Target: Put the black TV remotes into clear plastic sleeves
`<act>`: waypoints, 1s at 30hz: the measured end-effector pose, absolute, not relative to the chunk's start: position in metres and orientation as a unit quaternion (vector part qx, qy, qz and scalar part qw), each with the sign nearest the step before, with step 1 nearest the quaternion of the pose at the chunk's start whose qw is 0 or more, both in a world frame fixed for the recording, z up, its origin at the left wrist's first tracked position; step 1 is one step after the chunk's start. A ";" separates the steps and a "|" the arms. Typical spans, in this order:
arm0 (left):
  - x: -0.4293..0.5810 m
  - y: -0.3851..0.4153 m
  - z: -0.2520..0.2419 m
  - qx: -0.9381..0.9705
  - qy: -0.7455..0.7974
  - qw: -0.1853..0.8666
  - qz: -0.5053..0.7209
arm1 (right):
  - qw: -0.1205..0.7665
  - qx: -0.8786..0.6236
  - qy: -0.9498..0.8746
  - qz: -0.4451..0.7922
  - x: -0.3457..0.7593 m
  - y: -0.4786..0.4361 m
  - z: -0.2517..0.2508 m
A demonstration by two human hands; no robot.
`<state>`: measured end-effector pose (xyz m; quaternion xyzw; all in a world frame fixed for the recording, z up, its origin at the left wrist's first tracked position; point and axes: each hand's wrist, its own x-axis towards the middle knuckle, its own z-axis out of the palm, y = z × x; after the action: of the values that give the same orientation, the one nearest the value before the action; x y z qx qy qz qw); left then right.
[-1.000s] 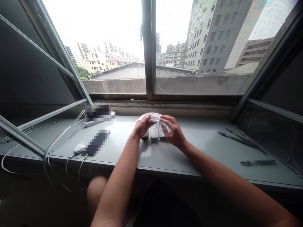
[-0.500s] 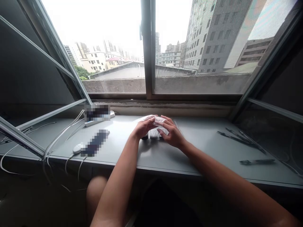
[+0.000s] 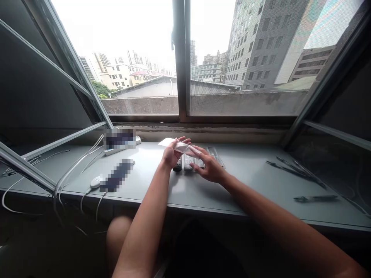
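Note:
A thin white translucent wrapper point(image 3: 183, 147) lies across my left hand point(image 3: 172, 154), whose thumb rests over it; one end sticks out to the left. My right hand point(image 3: 213, 166) touches the wrapper's right end with its fingers stretched out and its thumb apart. Below the hands, a dark remote with buttons point(image 3: 177, 165) lies on the grey desk. Right beside it is a clear plastic-wrapped item point(image 3: 189, 163), partly covered by my right hand. Another clear plastic package point(image 3: 216, 154) lies behind my right hand.
The grey desk point(image 3: 246, 193) runs under a window. At the left are a white power strip point(image 3: 121, 147), a blurred-out dark object point(image 3: 117, 175), a white round charger point(image 3: 95, 182) and loose cables. Several dark pens or thin tools point(image 3: 290, 168) lie at the right, with another point(image 3: 315, 198) nearer the front.
The wrapper has become flatter and narrower, with its white end now out to the left. My left palm has turned upward, and more of the remote and plastic packages shows.

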<state>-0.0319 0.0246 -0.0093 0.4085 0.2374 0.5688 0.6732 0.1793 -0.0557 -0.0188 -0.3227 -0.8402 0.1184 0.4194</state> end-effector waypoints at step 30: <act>-0.047 0.043 -0.016 0.153 0.282 0.602 0.731 | 0.364 -0.331 -0.857 0.154 0.183 -0.058 -0.022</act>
<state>-0.0469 0.0434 -0.0160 0.1535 0.2823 0.7312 0.6018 0.1833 -0.0582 -0.0222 -0.3313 -0.8568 0.1540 0.3639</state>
